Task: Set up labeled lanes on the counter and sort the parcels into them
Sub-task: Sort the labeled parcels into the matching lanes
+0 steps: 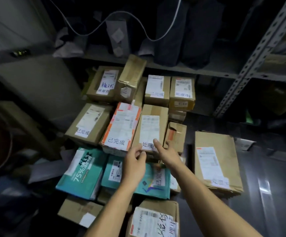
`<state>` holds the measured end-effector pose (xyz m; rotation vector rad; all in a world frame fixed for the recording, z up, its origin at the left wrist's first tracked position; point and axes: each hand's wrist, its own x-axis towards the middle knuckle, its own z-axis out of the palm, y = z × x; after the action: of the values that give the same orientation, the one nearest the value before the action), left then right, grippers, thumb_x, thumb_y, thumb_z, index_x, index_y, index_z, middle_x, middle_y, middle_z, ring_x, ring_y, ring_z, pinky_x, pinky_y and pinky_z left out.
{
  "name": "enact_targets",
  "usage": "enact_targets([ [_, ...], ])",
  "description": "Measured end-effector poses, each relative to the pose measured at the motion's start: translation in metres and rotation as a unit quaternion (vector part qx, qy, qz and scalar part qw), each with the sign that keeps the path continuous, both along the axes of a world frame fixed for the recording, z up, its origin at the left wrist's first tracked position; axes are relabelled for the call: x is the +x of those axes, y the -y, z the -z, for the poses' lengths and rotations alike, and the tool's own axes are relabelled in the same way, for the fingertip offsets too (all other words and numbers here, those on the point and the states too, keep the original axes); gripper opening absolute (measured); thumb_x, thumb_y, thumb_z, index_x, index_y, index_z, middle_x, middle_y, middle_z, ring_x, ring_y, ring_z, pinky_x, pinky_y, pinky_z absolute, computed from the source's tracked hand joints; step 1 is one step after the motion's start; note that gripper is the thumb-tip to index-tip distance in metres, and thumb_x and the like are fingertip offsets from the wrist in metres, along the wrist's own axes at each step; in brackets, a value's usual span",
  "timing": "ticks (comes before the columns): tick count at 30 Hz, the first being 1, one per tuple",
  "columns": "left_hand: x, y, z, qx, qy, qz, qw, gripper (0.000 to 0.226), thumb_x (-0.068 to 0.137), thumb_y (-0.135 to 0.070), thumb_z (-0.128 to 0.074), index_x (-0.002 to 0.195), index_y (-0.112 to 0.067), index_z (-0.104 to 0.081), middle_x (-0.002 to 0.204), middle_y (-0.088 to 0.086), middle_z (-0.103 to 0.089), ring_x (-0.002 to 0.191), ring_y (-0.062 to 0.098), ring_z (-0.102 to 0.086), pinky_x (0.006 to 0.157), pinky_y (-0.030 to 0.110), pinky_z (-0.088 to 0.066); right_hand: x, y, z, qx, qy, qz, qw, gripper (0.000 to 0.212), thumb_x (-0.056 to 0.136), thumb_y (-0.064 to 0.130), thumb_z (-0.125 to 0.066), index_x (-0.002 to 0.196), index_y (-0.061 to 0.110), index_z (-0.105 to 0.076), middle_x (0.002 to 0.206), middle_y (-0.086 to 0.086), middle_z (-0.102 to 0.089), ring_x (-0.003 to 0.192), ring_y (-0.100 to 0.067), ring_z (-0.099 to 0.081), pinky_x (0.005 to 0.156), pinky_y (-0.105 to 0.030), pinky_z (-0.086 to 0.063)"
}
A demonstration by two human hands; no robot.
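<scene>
Cardboard parcel (pixel 150 127) runs lengthwise away from both hands; left hand (pixel 135 159) pinches its near edge, right hand (pixel 167 152) presses its label with straight fingers.

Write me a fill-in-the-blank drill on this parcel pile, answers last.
1. Both hands, left hand and right hand, reach to the tall brown box in the ___ of the pile.
2. The parcel printed "75%" is ___ in colour.
3. The large flat box lies to the ___ of both hands.

Answers: middle; teal; right
</scene>
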<state>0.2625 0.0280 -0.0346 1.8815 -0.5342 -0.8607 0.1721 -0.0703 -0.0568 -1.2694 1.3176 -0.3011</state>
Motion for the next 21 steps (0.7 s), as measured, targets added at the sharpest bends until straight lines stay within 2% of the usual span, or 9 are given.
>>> enact_targets([
  [3,0.003,-0.003,0.004,0.0,0.014,0.005,1.0,0.031,0.099,-0.015,-0.053,0.129,-0.02,-0.058,0.125,-0.006,-0.06,0.119,0.008,-0.055,0.097,0.023,-0.042,0.014,0.0,0.012,0.0,-0.017,-0.003,1.0,0.079,0.073,0.075,-0.063,0.132,0.023,-0.054,0.127,0.0,-0.066,0.112,-0.022,-0.063,0.101,-0.041,-0.05],
  [5,0.004,-0.003,0.005,0.0,0.019,0.014,1.0,0.031,0.099,-0.016,-0.053,0.129,-0.022,-0.058,0.124,-0.007,-0.06,0.117,0.006,-0.055,0.095,0.021,-0.042,0.015,0.0,0.015,-0.011,-0.015,0.01,1.0,0.059,0.082,0.063,-0.064,0.127,0.024,-0.059,0.119,0.001,-0.069,0.105,-0.02,-0.065,0.096,-0.039,-0.052],
  [7,0.003,-0.002,0.006,-0.007,0.012,0.021,1.0,0.03,0.099,-0.015,-0.053,0.128,-0.022,-0.058,0.125,-0.006,-0.061,0.114,0.004,-0.056,0.089,0.015,-0.041,0.014,0.0,0.015,-0.014,-0.003,0.032,0.999,0.045,0.09,0.053,-0.063,0.124,0.023,-0.062,0.115,0.0,-0.07,0.102,-0.019,-0.066,0.091,-0.037,-0.053],
  [11,-0.004,0.001,-0.003,-0.06,0.031,0.007,0.998,0.024,0.098,-0.01,-0.053,0.11,-0.029,-0.062,0.115,-0.009,-0.065,0.105,0.0,-0.06,0.076,0.003,-0.043,0.005,-0.001,0.003,-0.017,0.05,0.086,0.995,0.035,0.093,0.047,-0.062,0.118,0.023,-0.065,0.108,0.002,-0.073,0.096,-0.016,-0.068,0.08,-0.031,-0.054],
  [14,-0.009,0.004,-0.014,-0.118,0.06,-0.017,0.991,0.021,0.096,-0.01,-0.057,0.096,-0.03,-0.06,0.099,-0.006,-0.066,0.091,0.008,-0.063,0.074,0.011,-0.047,-0.013,-0.004,-0.013,-0.034,0.088,0.11,0.989,0.037,0.088,0.05,-0.066,0.115,0.025,-0.069,0.103,0.006,-0.076,0.094,-0.012,-0.071,0.081,-0.03,-0.057],
  [17,-0.019,0.006,-0.023,-0.146,0.067,-0.051,0.986,0.011,0.094,-0.017,-0.062,0.096,-0.027,-0.057,0.089,0.001,-0.062,0.08,0.012,-0.06,0.068,0.022,-0.046,-0.048,-0.008,-0.03,-0.047,0.112,0.114,0.986,0.036,0.09,0.05,-0.065,0.112,0.022,-0.071,0.1,0.006,-0.077,0.093,-0.01,-0.073,0.082,-0.029,-0.056],
  [19,-0.031,0.01,-0.029,-0.12,0.022,-0.022,0.992,0.018,0.094,-0.027,-0.064,0.107,-0.026,-0.053,0.096,0.0,-0.06,0.085,0.011,-0.06,0.068,0.021,-0.045,-0.076,-0.013,-0.04,-0.065,0.125,0.12,0.983,0.03,0.09,0.047,-0.066,0.109,0.024,-0.072,0.1,0.009,-0.077,0.093,-0.007,-0.072,0.08,-0.026,-0.055],
  [21,-0.049,0.016,-0.033,-0.096,-0.089,0.054,0.99,0.034,0.092,-0.034,-0.065,0.122,-0.03,-0.048,0.107,-0.007,-0.063,0.096,0.008,-0.064,0.076,0.023,-0.049,-0.104,-0.02,-0.05,-0.083,0.143,0.136,0.977,0.015,0.094,0.036,-0.065,0.104,0.026,-0.071,0.099,0.011,-0.077,0.091,-0.002,-0.071,0.073,-0.014,-0.051],
])
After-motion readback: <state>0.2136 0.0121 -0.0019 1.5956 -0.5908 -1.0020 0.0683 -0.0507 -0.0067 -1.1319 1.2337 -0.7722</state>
